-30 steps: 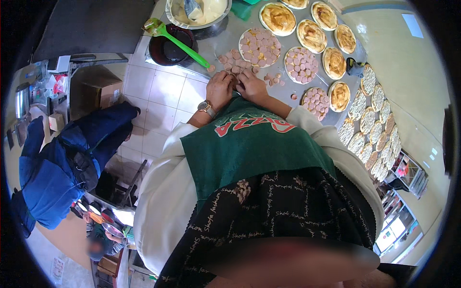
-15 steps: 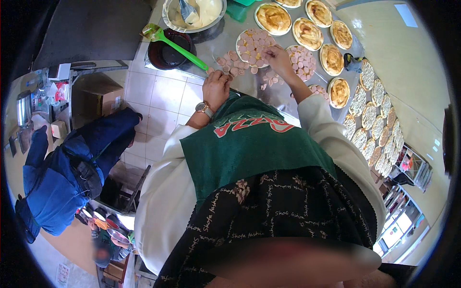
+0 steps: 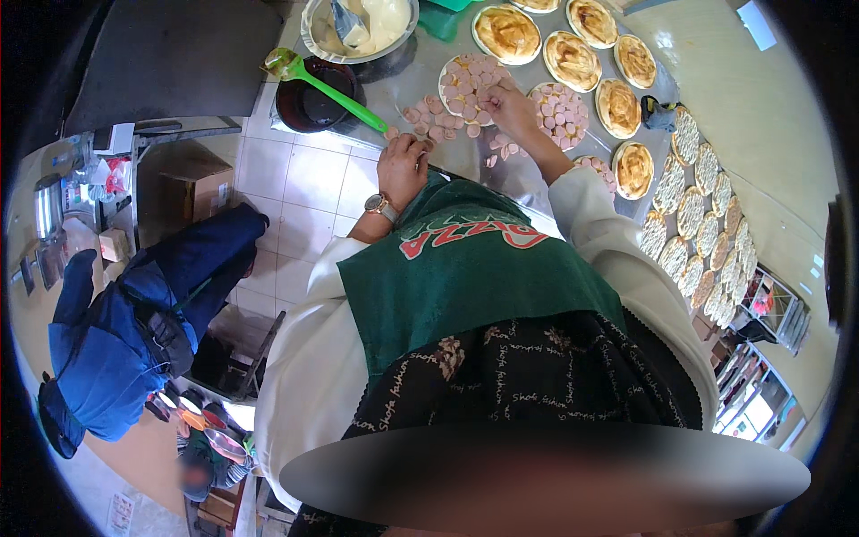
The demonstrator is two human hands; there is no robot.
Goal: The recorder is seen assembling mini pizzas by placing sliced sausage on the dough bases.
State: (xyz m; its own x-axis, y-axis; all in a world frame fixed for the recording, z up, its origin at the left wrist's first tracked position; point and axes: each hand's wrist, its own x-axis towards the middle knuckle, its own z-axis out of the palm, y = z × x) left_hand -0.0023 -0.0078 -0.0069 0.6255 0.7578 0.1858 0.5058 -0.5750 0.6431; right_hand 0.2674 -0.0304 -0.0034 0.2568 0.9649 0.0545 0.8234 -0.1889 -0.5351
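My right hand (image 3: 513, 109) is closed in a pinch at the right side of a round pizza base (image 3: 465, 79) covered with pink sausage slices. What its fingertips hold, if anything, is hidden. Loose sausage slices (image 3: 436, 123) lie in a spread pile on the steel table (image 3: 394, 80) between my hands. At the table's near edge, my left hand (image 3: 404, 166) has its fingers curled down beside that pile; I cannot make out anything in them. Right of my right hand sits a second base (image 3: 562, 118) thick with slices, and a third (image 3: 597, 170) shows partly past my sleeve.
Several browned, sauce-topped bases (image 3: 573, 61) stand at the far right. At the far left are a bowl of cream-coloured sauce (image 3: 385, 27), a dark pot (image 3: 309, 103) and a green spatula (image 3: 344, 103) across it. A co-worker in blue (image 3: 116, 340) bends at the left.
My right hand has shifted slightly left and down along the pizza's right side. My left hand stays in place. The co-worker in blue has moved a little.
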